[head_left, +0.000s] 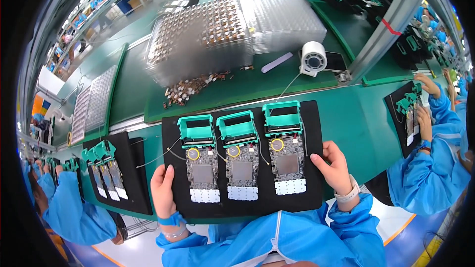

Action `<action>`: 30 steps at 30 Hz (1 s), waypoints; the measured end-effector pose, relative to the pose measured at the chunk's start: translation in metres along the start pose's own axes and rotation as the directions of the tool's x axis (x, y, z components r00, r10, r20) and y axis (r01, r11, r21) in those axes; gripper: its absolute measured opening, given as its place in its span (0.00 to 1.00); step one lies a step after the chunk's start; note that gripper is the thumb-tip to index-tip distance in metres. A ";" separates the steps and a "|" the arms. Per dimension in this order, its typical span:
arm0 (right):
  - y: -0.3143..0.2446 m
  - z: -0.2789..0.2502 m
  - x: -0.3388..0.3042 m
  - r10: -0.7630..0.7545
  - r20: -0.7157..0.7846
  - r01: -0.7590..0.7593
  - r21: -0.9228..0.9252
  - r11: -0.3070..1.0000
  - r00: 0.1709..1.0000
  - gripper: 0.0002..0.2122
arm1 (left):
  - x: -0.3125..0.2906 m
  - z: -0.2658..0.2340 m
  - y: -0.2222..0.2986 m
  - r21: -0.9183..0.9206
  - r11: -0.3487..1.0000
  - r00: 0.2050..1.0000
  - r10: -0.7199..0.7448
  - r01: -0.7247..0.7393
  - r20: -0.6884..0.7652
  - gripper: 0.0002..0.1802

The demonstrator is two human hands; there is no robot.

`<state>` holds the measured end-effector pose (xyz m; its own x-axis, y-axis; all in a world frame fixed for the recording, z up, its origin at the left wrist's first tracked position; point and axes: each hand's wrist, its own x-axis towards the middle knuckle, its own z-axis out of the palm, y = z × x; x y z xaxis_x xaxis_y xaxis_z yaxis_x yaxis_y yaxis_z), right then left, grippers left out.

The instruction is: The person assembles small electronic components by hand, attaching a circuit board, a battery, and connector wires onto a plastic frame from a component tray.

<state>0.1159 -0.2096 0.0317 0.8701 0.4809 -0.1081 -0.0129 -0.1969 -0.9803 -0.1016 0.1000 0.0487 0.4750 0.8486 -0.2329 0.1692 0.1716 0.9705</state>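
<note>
A black mat lies tilted in front of me, held at its two side edges. My left hand is closed on its left edge, thumb on top. My right hand grips the right edge, thumb on top and other fingers partly hidden. Three circuit boards lie side by side on the mat: a left board, a middle board and a right board. Each has a grey square chip, a yellow-ringed disc and a white lower end. A green plastic frame sits at each board's far end, with thin loose wires.
Behind are stacked clear trays, a heap of small parts, a white handheld fan and a purple-white stick. A metal post rises at right. Co-workers in blue sit on both sides; another loaded black mat lies left.
</note>
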 end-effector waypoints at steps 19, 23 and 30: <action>0.082 -0.330 0.008 -0.264 -0.533 0.138 -0.265 0.954 0.804 0.11 | -0.108 0.213 -0.046 -0.250 0.961 0.404 0.185 0.114 0.896 0.29; 0.113 -0.359 -0.015 -0.168 -0.563 0.000 -0.285 0.959 0.809 0.11 | -0.129 0.210 -0.060 -0.180 0.980 0.219 0.159 0.081 0.963 0.35; 0.138 -0.390 0.000 -0.213 -0.659 -0.085 -0.389 0.917 0.721 0.10 | -0.116 0.207 -0.054 -0.087 0.988 0.201 0.059 0.128 0.978 0.36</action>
<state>0.3065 -0.5705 -0.0396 0.9552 -0.1741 0.2393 0.1060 -0.5538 -0.8259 0.0129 -0.1116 0.0106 0.9500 -0.3081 -0.0499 0.1534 0.3217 0.9343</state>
